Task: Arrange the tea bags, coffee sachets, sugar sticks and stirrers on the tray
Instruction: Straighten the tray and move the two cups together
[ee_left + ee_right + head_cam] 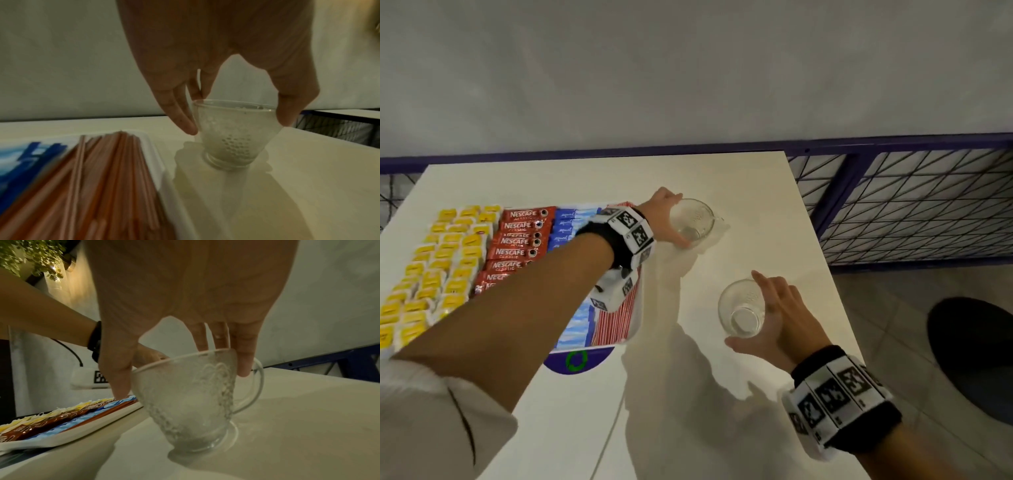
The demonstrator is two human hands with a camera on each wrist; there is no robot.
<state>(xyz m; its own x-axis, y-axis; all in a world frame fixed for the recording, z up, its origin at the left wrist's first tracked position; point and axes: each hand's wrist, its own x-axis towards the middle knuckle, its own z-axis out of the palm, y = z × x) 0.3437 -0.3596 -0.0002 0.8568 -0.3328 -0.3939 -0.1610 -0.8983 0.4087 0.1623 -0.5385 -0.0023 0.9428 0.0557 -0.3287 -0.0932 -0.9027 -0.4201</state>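
Dim wrist views, blurry edges; hard shadows on table [571,411]

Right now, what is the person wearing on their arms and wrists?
Both hands are bare. Each wrist carries a black band with white blocks printed with black square-patterned markers: left wrist band, right wrist band. A cream sleeve is pushed up the left arm. A black cable runs from the left band.

"NESCAFE CLASSIC" on red coffee sachets [517,240]

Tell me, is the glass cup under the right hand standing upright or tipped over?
Upright. The cup stands on its foot on the table, rim up, with the right hand gripping its rim from above.
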